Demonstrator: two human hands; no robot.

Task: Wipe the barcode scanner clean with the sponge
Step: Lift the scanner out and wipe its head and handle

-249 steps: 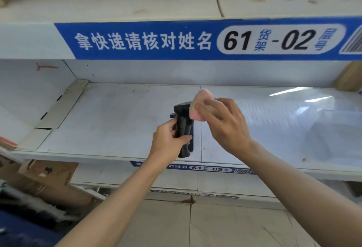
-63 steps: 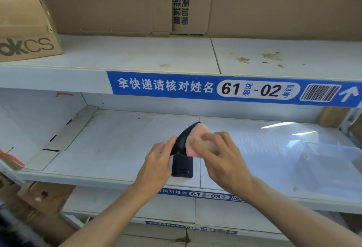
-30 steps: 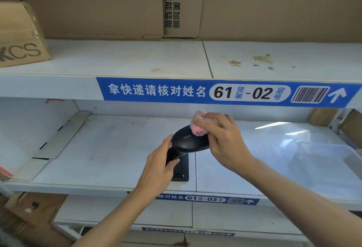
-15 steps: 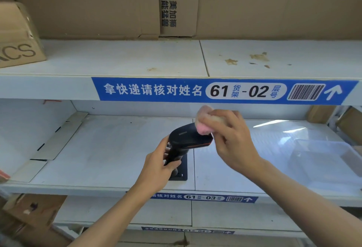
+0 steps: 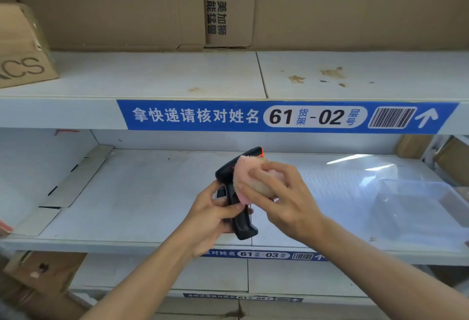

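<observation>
left hand (image 5: 210, 215) wraps the scanner (image 5: 234, 193) handle, held over the shelf (image 5: 127, 193), its long axis upright with the head tipped up and away. right hand (image 5: 279, 193) fingers pinch the pink sponge (image 5: 247, 180) flat against the scanner's right side (nearer hand). half a second ago the sponge sat up on the head's top.

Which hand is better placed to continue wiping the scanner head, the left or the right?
The right hand: it already presses the pink sponge against the head of the barcode scanner. The left hand grips the handle, so it serves better as the holder.
</observation>
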